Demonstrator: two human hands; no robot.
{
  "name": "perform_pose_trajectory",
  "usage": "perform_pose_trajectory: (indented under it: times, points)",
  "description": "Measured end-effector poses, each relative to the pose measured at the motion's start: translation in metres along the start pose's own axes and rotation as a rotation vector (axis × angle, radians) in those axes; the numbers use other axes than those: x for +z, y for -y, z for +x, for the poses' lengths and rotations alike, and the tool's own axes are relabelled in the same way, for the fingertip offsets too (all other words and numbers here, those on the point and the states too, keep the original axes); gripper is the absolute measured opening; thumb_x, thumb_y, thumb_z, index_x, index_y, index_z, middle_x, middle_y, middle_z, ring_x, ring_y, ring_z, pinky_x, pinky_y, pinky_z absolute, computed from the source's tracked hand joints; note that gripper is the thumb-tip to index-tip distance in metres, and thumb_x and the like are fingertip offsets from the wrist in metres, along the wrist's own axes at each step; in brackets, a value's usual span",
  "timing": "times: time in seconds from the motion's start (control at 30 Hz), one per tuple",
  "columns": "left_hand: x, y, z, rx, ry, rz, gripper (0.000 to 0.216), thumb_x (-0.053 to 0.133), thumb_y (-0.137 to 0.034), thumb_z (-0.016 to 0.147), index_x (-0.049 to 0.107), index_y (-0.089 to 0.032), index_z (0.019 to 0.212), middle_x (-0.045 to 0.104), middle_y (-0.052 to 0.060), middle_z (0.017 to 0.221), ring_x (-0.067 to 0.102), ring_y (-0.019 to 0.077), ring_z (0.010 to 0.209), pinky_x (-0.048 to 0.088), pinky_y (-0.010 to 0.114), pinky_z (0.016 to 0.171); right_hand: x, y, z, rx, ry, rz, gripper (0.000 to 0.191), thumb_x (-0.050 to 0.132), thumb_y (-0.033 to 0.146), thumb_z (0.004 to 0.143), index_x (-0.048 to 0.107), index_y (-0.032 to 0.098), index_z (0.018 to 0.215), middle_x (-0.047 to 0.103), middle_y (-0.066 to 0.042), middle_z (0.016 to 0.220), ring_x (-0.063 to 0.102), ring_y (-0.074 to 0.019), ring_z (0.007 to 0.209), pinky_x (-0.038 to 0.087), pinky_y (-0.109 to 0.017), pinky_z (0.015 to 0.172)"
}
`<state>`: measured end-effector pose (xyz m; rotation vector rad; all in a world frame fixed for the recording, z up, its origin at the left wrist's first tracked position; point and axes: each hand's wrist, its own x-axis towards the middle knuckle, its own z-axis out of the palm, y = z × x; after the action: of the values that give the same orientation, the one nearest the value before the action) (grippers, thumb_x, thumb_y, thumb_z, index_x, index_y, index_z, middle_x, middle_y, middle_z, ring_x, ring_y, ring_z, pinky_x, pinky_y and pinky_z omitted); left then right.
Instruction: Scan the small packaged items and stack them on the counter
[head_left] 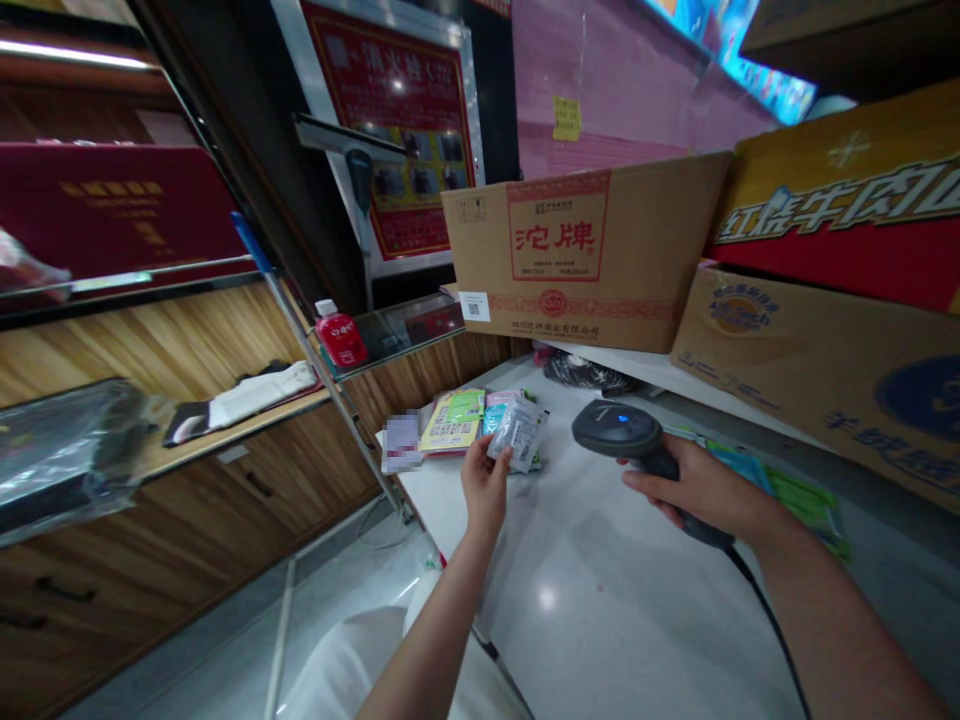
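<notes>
My left hand (pixel 486 478) pinches a small clear plastic packet (pixel 516 432) with a printed label by its lower left edge. Just behind it, colourful flat packages (pixel 455 418) in yellow, green and blue lie on the white table (pixel 570 610). In my right hand (pixel 701 485) is a dark grey barcode scanner (pixel 619 430), gripped round its handle. A small blue light glows on top of the scanner, and its head faces left towards the packet. From the handle's base a black cable (pixel 765 610) runs down to the lower right.
Cardboard boxes (pixel 577 260) stand along the back and right. Green and blue packages (pixel 806 505) lie partly behind my right arm. A dark bundle (pixel 589 372) rests below the boxes. To the left are wooden cabinets (pixel 255 520), a red bottle (pixel 341 335) and a slanting pole (pixel 300 330).
</notes>
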<state>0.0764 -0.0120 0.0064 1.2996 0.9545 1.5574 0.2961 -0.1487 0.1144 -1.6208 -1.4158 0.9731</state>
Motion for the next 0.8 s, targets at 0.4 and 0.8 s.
perform_pose_trajectory:
  times: [0.4,0.8]
  points:
    - [-0.027,0.012,-0.008,-0.012,-0.183,0.029,0.041,0.067,-0.041,0.076,0.065,-0.013,0.105,0.069,0.006,0.085,0.06,0.0152,0.069,0.045,0.023,0.058,0.04,0.02,-0.007,0.011,0.283,-0.214,0.025,0.063,0.035,0.079,0.052,0.018,0.092,0.047,0.008,0.055,0.049,-0.0087,0.041,0.036,-0.02,0.039]
    - [-0.032,0.019,-0.007,0.049,-0.179,0.095,0.035,0.062,-0.036,0.081,0.065,-0.014,0.107,0.07,0.011,0.101,0.065,0.0217,0.091,0.052,0.032,0.078,0.037,0.018,-0.008,0.031,0.317,-0.257,0.026,0.06,0.041,0.08,0.051,0.018,0.09,0.047,0.007,0.057,0.047,-0.0084,0.041,0.036,-0.021,0.041]
